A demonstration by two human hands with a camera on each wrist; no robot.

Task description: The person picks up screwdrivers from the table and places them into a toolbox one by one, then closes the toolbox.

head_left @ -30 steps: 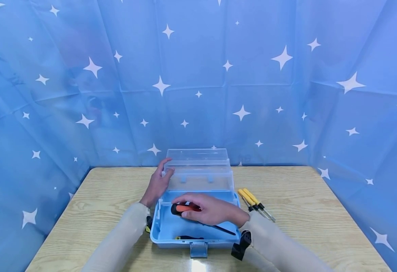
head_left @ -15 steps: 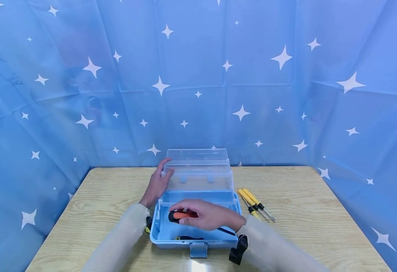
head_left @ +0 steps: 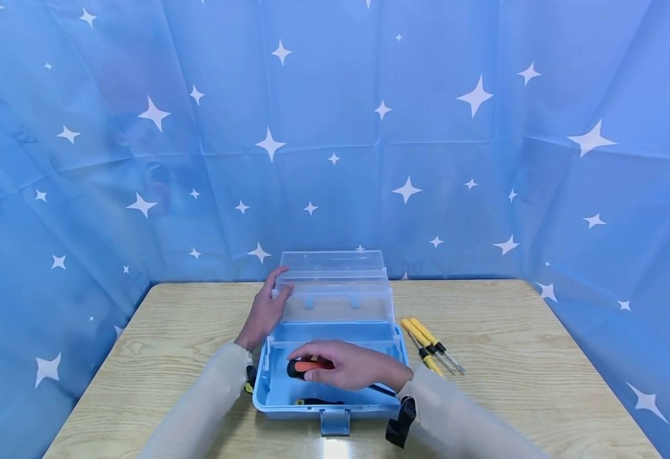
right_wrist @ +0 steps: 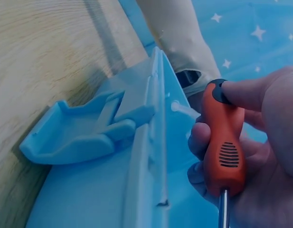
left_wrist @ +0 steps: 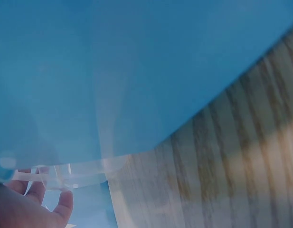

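Left hand (head_left: 264, 312) pinches the edge of the clear lid (head_left: 339, 307), which could fall across the blue box (head_left: 294, 414) if that hold slackened. Right hand (head_left: 352, 366) grips an orange screwdriver (head_left: 315, 365) over the box; released askew, it might strike the dark-handled tool (head_left: 320, 401) inside. Right wrist view shows the shank (right_wrist: 224, 209) meeting the handle, hidden in the head view, which alone shows yellow screwdrivers (head_left: 421, 328) on the worktop (head_left: 484, 306).

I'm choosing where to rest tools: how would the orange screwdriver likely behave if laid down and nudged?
The orange screwdriver is probably stiff, given its straight, metallic-looking shaft. It may be handle-heavy, since the handle is far thicker. The handle's rounded sides suggest it might roll.
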